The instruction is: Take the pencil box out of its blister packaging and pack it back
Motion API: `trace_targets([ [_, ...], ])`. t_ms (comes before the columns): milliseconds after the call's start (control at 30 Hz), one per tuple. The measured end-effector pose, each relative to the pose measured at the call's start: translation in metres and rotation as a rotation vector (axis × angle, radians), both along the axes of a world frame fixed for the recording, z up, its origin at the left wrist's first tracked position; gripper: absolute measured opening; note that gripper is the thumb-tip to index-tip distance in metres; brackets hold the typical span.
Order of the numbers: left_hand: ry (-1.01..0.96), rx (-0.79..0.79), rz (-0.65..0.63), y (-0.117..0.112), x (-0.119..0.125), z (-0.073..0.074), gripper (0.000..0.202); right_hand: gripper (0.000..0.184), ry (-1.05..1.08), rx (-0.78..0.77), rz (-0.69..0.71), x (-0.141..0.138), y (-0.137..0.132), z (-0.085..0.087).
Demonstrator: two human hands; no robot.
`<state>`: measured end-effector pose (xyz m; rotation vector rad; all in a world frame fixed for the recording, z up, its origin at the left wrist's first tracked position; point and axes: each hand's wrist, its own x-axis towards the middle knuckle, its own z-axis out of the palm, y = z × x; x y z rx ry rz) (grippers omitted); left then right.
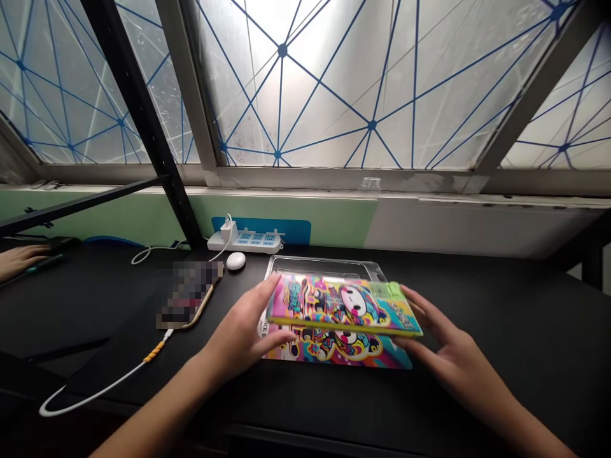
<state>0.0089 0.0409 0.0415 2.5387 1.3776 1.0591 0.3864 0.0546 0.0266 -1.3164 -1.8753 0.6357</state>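
A flat box with a bright cartoon print and a yellow edge (341, 304) lies tilted between my hands, above a matching printed sheet or box (334, 351) marked with partly hidden words. My left hand (243, 334) grips the box's left edge, with one finger tucked beneath it. My right hand (442, 340) holds the right corner, fingers above and thumb below. The box hides much of the print beneath it. A clear plastic tray (324, 267) lies just behind.
On the black desk (501, 356) are a white mouse (235, 261), a pixelated object (188, 296), and a white cable (105, 388). A power strip (245, 242) stands behind them. Another person's hand (21, 261) rests at far left. A black shelf post (143, 108) rises left.
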Motion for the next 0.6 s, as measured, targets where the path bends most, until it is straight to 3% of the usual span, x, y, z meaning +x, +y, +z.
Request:
trace_targets([
  [67, 0.004, -0.010, 0.028, 0.025, 0.007, 0.011, 0.087, 0.079, 0.067, 0.004, -0.008, -0.008, 0.022, 0.011],
  [133, -0.033, -0.019, 0.091, 0.050, 0.013, 0.019, 0.078, 0.078, 0.071, 0.023, -0.009, -0.016, 0.048, 0.014],
  [233, -0.070, -0.069, 0.155, 0.077, 0.018, 0.015, 0.079, 0.074, 0.008, 0.055, -0.014, -0.024, 0.078, 0.005],
  [433, 0.012, -0.339, 0.176, 0.087, 0.013, -0.015, 0.072, 0.066, -0.139, 0.004, -0.010, -0.018, 0.084, -0.017],
  [600, 0.109, -0.398, 0.204, 0.090, 0.009, -0.016, 0.074, 0.064, -0.304, 0.041, 0.055, -0.013, 0.083, -0.020],
])
